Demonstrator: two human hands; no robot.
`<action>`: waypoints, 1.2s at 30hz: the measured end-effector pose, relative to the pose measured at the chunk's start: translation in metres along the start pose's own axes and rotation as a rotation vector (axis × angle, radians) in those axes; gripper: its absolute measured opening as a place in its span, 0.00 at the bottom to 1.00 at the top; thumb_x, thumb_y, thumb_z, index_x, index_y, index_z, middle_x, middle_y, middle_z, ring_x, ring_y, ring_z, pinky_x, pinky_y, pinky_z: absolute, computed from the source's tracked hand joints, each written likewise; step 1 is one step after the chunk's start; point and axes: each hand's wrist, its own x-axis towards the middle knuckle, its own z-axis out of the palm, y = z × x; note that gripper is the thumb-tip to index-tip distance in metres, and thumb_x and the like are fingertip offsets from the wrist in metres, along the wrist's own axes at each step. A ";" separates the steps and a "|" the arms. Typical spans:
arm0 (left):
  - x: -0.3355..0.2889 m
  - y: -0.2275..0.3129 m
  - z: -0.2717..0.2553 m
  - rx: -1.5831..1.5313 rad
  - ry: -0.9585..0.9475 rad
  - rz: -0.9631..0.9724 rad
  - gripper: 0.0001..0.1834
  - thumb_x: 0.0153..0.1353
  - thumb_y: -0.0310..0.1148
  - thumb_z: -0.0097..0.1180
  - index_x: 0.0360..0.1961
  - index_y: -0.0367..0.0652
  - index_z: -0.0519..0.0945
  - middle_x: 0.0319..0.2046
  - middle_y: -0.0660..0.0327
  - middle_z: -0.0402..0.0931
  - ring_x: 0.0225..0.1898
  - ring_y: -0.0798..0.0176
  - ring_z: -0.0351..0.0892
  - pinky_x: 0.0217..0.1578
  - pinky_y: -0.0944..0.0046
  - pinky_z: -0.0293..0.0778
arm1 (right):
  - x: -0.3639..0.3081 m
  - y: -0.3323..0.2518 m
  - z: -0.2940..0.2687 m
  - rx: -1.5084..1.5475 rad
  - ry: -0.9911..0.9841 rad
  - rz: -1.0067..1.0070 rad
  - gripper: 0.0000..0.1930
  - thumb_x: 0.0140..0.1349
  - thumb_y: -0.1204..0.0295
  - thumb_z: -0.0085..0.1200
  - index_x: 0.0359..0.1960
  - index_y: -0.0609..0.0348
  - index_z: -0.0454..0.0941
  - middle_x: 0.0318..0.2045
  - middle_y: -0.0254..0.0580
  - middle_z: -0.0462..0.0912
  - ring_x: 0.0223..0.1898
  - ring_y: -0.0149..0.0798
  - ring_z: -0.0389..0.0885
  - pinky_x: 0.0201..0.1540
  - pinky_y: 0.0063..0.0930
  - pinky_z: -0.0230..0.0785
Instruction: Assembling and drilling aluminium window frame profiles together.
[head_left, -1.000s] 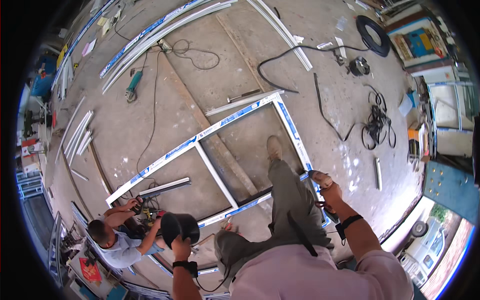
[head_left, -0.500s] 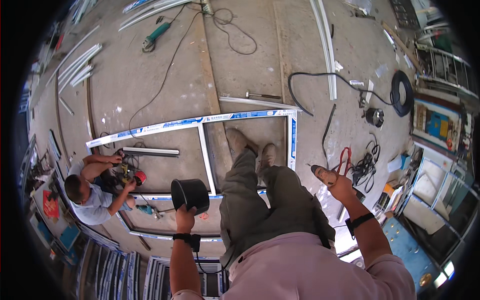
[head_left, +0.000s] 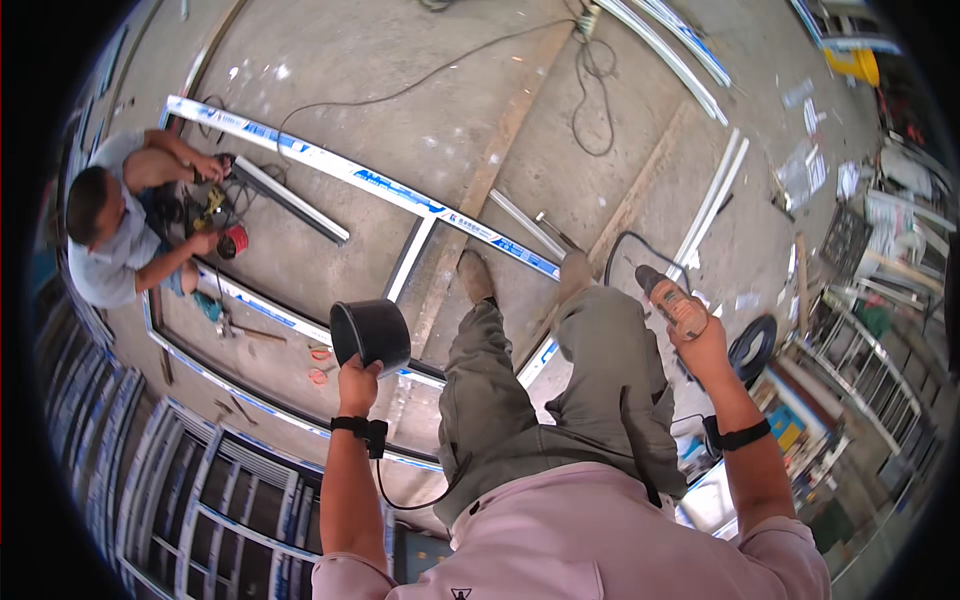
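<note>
A black bucket hangs from my left hand, whose fingers are closed over its rim. The bucket is tilted, and its contents are hidden. My right hand grips an orange and dark power drill, its thin bit pointing up and to the left. Between and ahead of my hands lies a white window frame with blue printed film, flat on the floor. One of my feet is inside the frame, and the other is at its right end.
At left a person crouches by the frame, holding a red round thing. Pliers with orange handles and a hammer lie on the floor. White profiles, a cable and a black coil lie beyond. Finished frames stand at lower left.
My view has turned to the right, so the floor things have swung round. My feet have stepped apart. The bucket and drill stay in my hands.
</note>
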 end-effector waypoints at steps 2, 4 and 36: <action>-0.003 -0.009 0.012 -0.089 0.042 -0.036 0.16 0.53 0.32 0.60 0.41 0.34 0.81 0.34 0.44 0.83 0.40 0.44 0.82 0.43 0.55 0.74 | 0.031 -0.019 -0.013 -0.051 -0.030 -0.071 0.25 0.50 0.70 0.63 0.53 0.53 0.75 0.36 0.56 0.83 0.42 0.59 0.81 0.42 0.41 0.75; -0.012 -0.019 0.023 -0.086 0.053 -0.121 0.16 0.53 0.32 0.60 0.41 0.33 0.81 0.35 0.44 0.82 0.41 0.43 0.82 0.43 0.55 0.74 | 0.057 -0.048 -0.021 -0.112 -0.070 -0.160 0.26 0.51 0.69 0.63 0.55 0.51 0.74 0.38 0.55 0.83 0.44 0.58 0.81 0.44 0.41 0.74; 0.174 -0.017 0.331 0.073 0.320 -0.488 0.12 0.58 0.37 0.57 0.36 0.39 0.77 0.34 0.46 0.80 0.39 0.42 0.80 0.41 0.46 0.75 | 0.458 -0.179 0.231 -0.646 -0.366 -1.062 0.26 0.55 0.69 0.62 0.58 0.50 0.73 0.41 0.49 0.84 0.45 0.52 0.83 0.46 0.34 0.74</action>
